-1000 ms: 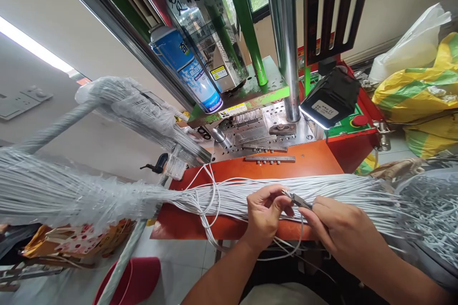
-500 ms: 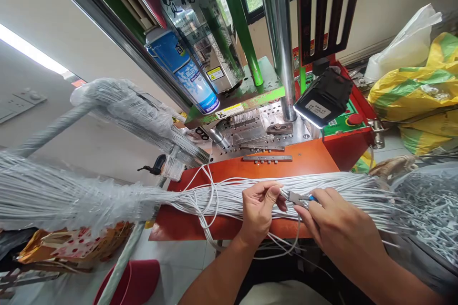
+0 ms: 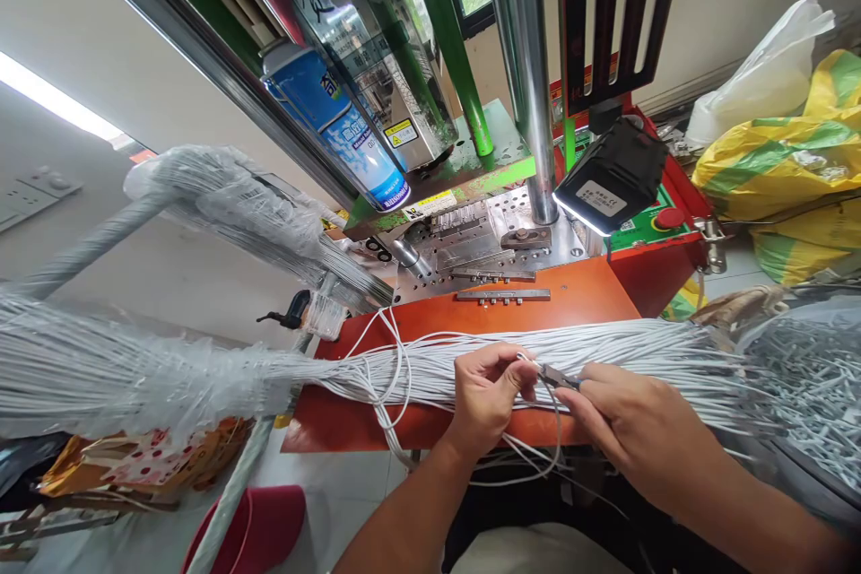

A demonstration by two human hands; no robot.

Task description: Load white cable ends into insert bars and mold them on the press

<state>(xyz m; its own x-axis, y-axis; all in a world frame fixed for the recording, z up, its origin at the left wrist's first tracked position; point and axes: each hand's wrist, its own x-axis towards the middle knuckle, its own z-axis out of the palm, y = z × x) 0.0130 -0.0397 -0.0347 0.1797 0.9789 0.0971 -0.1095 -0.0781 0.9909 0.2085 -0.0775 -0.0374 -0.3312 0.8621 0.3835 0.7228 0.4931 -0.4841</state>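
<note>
My left hand pinches the end of a thin white cable between thumb and fingers. Closed round the handles of metal pliers is my right hand; the plier jaws point left and touch or nearly touch the cable end at my left fingertips. Behind and beneath both hands, a long bundle of white cables lies across the orange tabletop. Cable loops hang over its front edge. The exact contact at the jaws is too small to tell.
Two metal strips lie behind the bundle, before the press's metal plate. A black lamp hangs at the right, near a red button. Cut white pieces fill a bag at far right. A red bucket stands below left.
The pliers have turned slightly, and my right hand has shifted a little. A cable tip now shows above my left fingers. The blue on the plier handle is no longer visible.
</note>
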